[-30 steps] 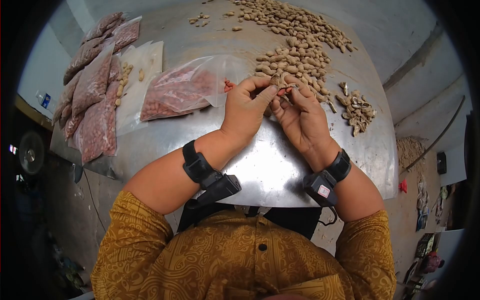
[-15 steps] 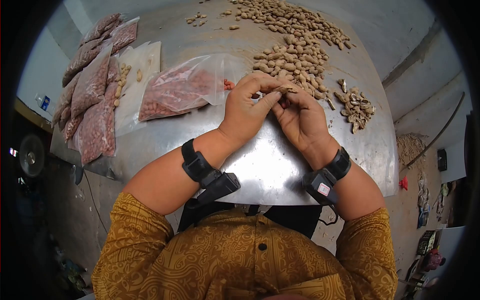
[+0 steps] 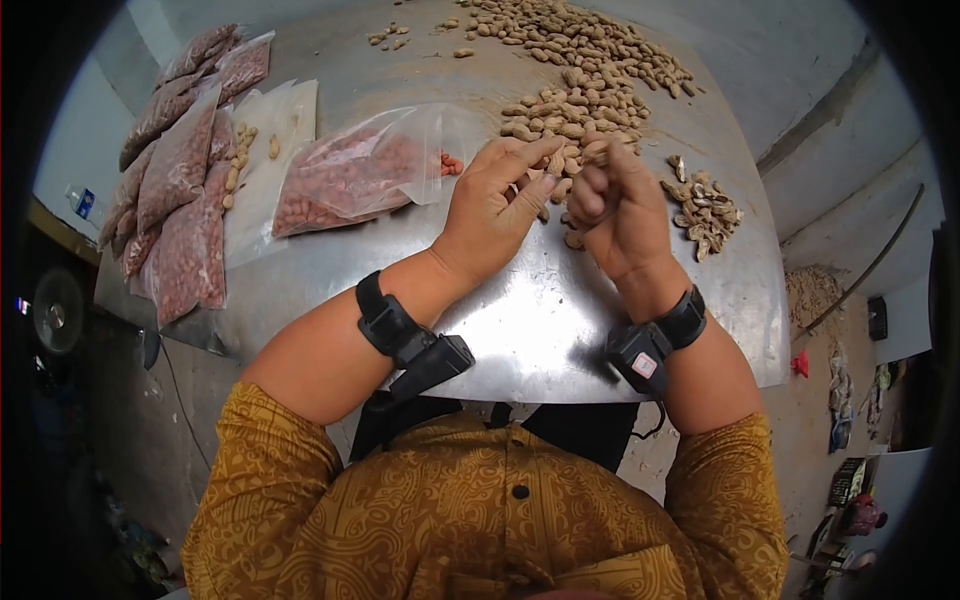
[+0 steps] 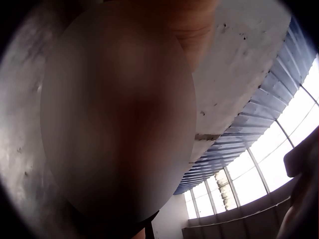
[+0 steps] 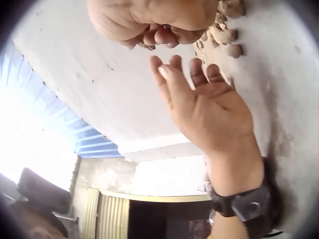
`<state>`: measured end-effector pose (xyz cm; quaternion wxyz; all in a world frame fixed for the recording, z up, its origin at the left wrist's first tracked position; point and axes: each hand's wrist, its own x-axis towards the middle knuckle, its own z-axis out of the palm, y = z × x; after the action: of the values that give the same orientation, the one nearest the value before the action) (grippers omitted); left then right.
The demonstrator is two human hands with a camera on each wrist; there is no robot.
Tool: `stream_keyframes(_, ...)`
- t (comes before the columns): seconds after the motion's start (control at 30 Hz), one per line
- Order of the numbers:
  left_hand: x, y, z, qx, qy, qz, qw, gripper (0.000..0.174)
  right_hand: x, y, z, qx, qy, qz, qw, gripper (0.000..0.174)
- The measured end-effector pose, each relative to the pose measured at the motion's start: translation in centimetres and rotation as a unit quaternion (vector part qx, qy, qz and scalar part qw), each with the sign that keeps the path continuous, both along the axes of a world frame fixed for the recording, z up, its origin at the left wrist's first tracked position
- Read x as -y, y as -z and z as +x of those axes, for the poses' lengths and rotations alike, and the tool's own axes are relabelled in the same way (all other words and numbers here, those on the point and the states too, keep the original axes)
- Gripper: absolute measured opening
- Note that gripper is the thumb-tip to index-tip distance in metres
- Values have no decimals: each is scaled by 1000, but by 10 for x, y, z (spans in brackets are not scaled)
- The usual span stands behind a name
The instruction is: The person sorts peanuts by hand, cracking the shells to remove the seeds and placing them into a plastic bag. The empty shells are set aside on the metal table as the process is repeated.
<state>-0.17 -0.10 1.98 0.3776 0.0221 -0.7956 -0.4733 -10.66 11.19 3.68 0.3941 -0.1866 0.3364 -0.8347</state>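
My left hand is over the metal table, beside a clear bag of red peanut kernels. Its fingers are loosely extended in the right wrist view, with nothing seen between them and the thumb. Close to its right, my right hand has its fingers curled in and pinches a peanut shell at the fingertips. A bit of that shell also shows under the curled fingers in the right wrist view. Just beyond both hands lies a pile of unshelled peanuts. The left wrist view is mostly blurred out.
Empty shells form a small heap to the right of my right hand. Several filled bags of kernels are stacked at the table's left. A few peanuts lie on flat plastic bags. The table edge is close before my body.
My hands, together at the shell half a second ago, have moved apart. The right hand has drawn a little right with the shell and curled its fingers. The left hand's fingers have loosened.
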Motion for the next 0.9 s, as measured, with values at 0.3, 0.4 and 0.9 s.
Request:
stream_keyframes(0.3, 4, 17, 1, 152, -48, -206, 965, 35, -14, -9, -47, 89, 31, -142, 985, 34)
stream_keyframes(0.4, 10, 19, 1, 161, -46, -218, 962, 32, -9, -2, -40, -45, 23, -31, 998, 26)
stream_keyframes(0.9, 1, 10, -4, 126, -115, -199, 965, 17, -3, 6, -22, -223, 4, 141, 965, 18)
